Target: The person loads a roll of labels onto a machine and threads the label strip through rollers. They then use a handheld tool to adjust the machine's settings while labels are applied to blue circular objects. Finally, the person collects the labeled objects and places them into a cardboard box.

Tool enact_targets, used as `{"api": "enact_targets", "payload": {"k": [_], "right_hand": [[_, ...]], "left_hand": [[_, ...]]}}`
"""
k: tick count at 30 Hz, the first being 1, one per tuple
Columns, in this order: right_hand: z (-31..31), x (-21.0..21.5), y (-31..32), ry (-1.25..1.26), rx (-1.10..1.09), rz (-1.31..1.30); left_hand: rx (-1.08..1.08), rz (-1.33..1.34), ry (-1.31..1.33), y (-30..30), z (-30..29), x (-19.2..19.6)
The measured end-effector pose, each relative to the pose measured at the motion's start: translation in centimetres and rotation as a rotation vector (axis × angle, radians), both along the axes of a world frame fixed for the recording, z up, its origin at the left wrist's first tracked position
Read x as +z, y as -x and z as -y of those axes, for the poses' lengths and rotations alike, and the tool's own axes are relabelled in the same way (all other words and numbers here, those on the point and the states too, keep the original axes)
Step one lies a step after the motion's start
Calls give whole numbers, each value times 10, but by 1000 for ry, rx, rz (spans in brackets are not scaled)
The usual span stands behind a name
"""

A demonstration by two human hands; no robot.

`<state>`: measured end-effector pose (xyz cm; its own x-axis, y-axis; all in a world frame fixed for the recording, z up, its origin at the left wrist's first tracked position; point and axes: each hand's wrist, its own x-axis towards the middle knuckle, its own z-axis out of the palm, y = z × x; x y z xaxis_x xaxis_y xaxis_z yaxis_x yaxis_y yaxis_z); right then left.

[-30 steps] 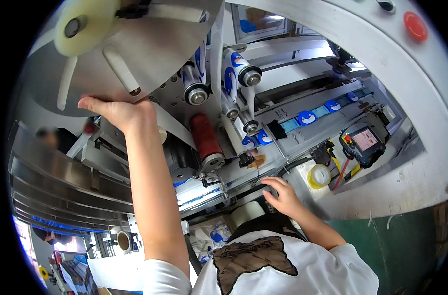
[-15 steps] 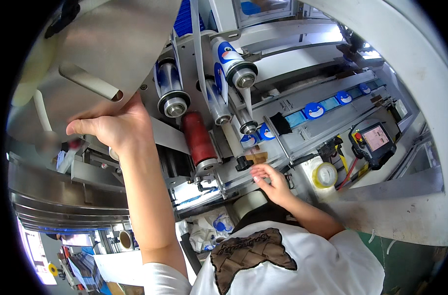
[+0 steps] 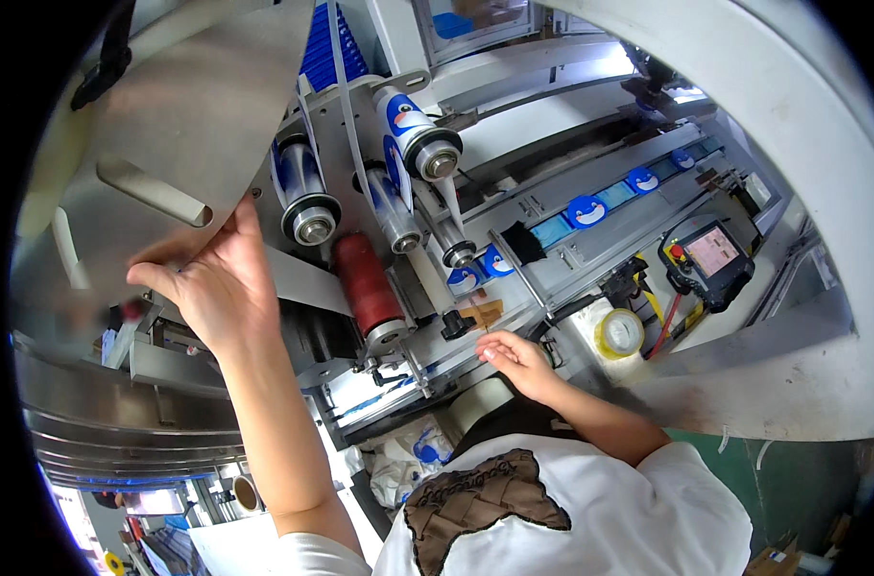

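My left hand [image 3: 216,288] is raised against the lower edge of a large slotted metal disc [image 3: 197,106]. Its thumb stretches out to the side, and part of its fingers is hidden by the disc. Lower down, my right hand [image 3: 515,363] hovers beside a black knob [image 3: 455,324] on the machine, fingers loosely curled, with nothing visible in them. Between both hands sits a red roller [image 3: 368,288]. Above it, blue-and-white printed film runs over metal rollers [image 3: 413,134]. Round blue smiling labels [image 3: 586,212] lie along the conveyor [image 3: 552,230].
At right stands a control panel with a screen [image 3: 710,252]. A roll of yellow tape [image 3: 619,334] lies near my right forearm. A curved white machine frame [image 3: 792,86] arches over the right side. Crumpled clear plastic [image 3: 413,456] is below the roller.
The machine has shifted left and slightly up in view. My left hand stays at the disc's edge; my right fingers have drawn closer together beside the knob.
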<state>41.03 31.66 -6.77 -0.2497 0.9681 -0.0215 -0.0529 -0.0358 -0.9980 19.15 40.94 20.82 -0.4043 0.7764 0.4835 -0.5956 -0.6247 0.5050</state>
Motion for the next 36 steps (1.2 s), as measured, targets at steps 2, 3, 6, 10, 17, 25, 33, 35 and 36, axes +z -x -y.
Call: {"api": "enact_targets", "payload": {"k": [2,3,6,10,17,25,33,35,36], "right_hand": [[1,-4,0,1,-19,-29],[2,-7,-5,-9,-59,-42],[5,2,-9,-28,-74,-8],[12,12,-9,-18,-76,16],[18,11,-9,28,-88,23],[19,10,3,-25,-144,47],[-6,30,21,40,-217,-56],[-14,26,29,95,-229,-127],[-17,31,30,135,-211,-129]], "left_hand": [[-134,-17,115,-1,17,-13],[-257,-25,161,-11,31,-21],[53,-402,102,-22,80,-67],[84,-1066,-259,10,132,-173],[-702,-1092,819,-21,147,-311],[-715,-1792,477,-3,143,-301],[-710,-1857,410,2,139,-300],[-622,-1912,397,2,141,-296],[-619,-1906,390,2,141,-295]]}}
